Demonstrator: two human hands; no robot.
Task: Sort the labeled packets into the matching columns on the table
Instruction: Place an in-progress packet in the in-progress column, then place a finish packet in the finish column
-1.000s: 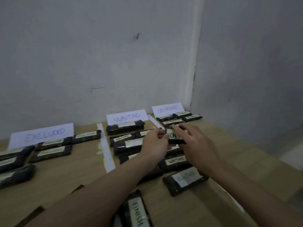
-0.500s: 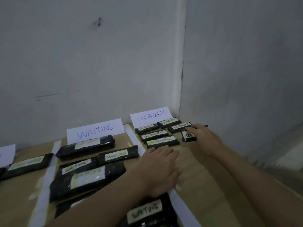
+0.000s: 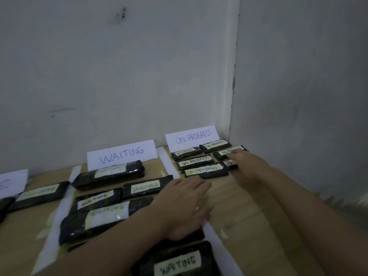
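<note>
Black packets with white labels lie in columns on a wooden table (image 3: pixel 251 216). Behind the "ON PROGRESS" sign (image 3: pixel 192 136) lie several matching packets, such as one at the front (image 3: pixel 204 171). My right hand (image 3: pixel 247 166) lies over another ON PROGRESS packet (image 3: pixel 229 165) at that column's right side, fingers stretched out on it; only its left end shows. My left hand (image 3: pixel 187 206) rests flat, fingers straight, on the white divider strip (image 3: pixel 217 246) and the edge of a dark packet beneath it. In front of the "WAITING" sign (image 3: pixel 121 154) lie several WAITING packets (image 3: pixel 146 188).
Walls meet in a corner right behind the ON PROGRESS column. A second white strip (image 3: pixel 65 196) separates the WAITING column from an EXCLUDED packet (image 3: pixel 37 193) and its sign (image 3: pixel 12 182) at the far left. Bare wood lies between my forearms.
A second ago both hands held the ON PROGRESS packet over the WAITING column. My right hand carried it right into the ON PROGRESS column; my left hand let go and dropped flat onto the table.
</note>
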